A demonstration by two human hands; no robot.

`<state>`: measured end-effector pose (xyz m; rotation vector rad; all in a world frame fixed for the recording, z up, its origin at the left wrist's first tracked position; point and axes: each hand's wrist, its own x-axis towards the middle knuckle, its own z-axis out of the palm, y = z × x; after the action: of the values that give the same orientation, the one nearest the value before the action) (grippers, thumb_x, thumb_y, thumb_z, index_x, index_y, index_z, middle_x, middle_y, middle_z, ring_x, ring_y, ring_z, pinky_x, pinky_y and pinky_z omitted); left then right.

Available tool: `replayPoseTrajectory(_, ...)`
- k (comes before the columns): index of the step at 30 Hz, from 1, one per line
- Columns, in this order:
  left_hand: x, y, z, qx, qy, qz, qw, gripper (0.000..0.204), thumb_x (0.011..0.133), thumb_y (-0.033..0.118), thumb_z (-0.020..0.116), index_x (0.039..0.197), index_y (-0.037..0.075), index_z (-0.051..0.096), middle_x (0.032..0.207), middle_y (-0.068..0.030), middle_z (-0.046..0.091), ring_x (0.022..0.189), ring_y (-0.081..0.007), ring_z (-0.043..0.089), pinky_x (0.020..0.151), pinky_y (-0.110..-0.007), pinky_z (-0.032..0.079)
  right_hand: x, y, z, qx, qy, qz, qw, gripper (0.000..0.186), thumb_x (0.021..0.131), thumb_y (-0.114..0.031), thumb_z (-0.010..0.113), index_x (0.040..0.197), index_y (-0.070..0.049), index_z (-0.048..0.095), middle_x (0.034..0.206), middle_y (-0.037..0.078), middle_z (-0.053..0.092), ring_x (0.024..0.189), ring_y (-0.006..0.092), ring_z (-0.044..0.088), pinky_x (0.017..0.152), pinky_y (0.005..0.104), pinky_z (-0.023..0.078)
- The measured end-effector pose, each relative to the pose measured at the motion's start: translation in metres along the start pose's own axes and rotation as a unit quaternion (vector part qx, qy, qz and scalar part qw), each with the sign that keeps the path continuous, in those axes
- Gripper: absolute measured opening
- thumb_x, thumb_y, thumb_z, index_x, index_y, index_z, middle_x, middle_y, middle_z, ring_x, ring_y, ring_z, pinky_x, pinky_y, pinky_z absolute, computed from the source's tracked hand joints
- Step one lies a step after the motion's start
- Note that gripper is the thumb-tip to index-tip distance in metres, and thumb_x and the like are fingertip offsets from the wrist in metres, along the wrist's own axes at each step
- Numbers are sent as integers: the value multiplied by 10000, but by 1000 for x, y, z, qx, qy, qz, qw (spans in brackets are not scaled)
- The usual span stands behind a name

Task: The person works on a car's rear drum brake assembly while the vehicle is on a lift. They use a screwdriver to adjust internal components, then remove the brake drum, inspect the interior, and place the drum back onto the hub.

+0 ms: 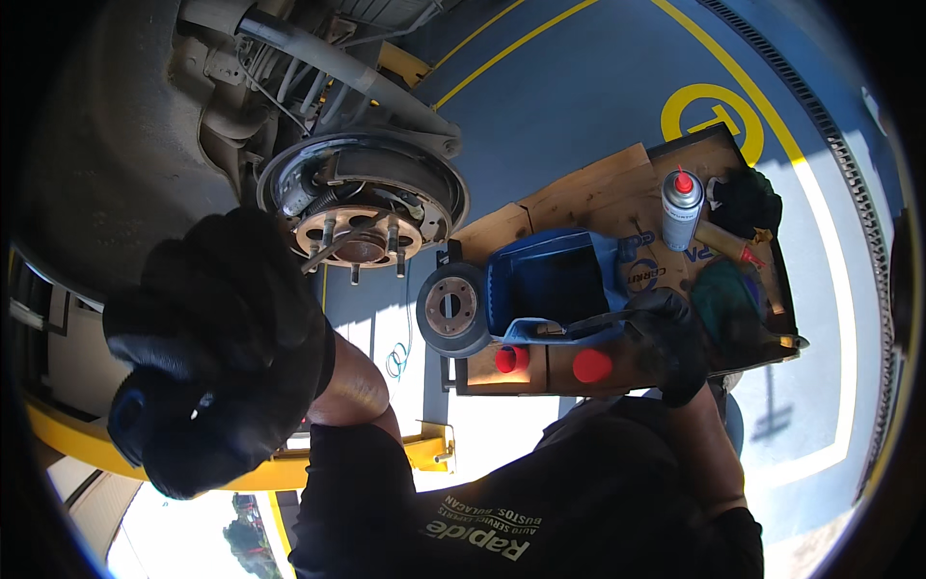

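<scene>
Roughly between the hands (222, 333) (670, 347), blue container (555, 241)

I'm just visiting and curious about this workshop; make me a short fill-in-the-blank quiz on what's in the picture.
1. The left hand and the right hand are both gloved in ____.
2. The spray can has a tip coloured ____.
3. In the picture, the round metal drum sits at the ____ side of the blue container.
4. The ring painted on the floor is ____.

Missing words: black; red; left; yellow.
</scene>
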<state>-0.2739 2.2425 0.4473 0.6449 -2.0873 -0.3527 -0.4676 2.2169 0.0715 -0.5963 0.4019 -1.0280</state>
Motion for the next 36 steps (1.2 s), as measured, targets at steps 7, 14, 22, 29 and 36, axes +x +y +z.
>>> replayPoseTrajectory(7,42,-84,12,-24,-36,-129,991,408,996,488,535,881,99,576,709,-59,473,587,-183,419,540,-330,377,9,-17,-21,18,30,-6,999,76,916,5,713,986,-7,684,909,59,706,842,116,659,773,271,522)
replayPoseTrajectory(14,31,-108,-22,-127,-21,-219,967,336,1029,419,557,1121,102,621,1060,-100,582,992,-243,515,883,-399,417,15,26,-19,9,35,-27,999,101,920,-21,729,1017,-10,701,933,67,723,845,119,675,769,273,538)
replayPoseTrajectory(22,33,-145,-40,63,-54,-139,987,368,1071,229,511,1380,47,596,1327,-173,659,1195,-278,645,1081,-432,488,64,15,24,43,18,-104,993,169,929,-61,750,1092,-26,720,992,65,739,872,131,698,819,285,561)
replayPoseTrajectory(29,69,-156,25,731,-182,389,530,473,990,-23,527,1462,-2,550,1265,-195,679,951,-239,712,1008,-407,517,113,15,62,52,76,-210,973,188,926,-74,772,1106,-47,725,1020,63,743,910,131,714,843,277,566)
replayPoseTrajectory(36,84,-130,67,719,-268,113,632,595,894,-75,583,1478,33,543,712,-86,519,673,-231,593,858,-393,526,132,27,111,5,93,-330,939,199,886,-21,798,1069,-42,723,997,68,757,886,132,733,794,263,568)
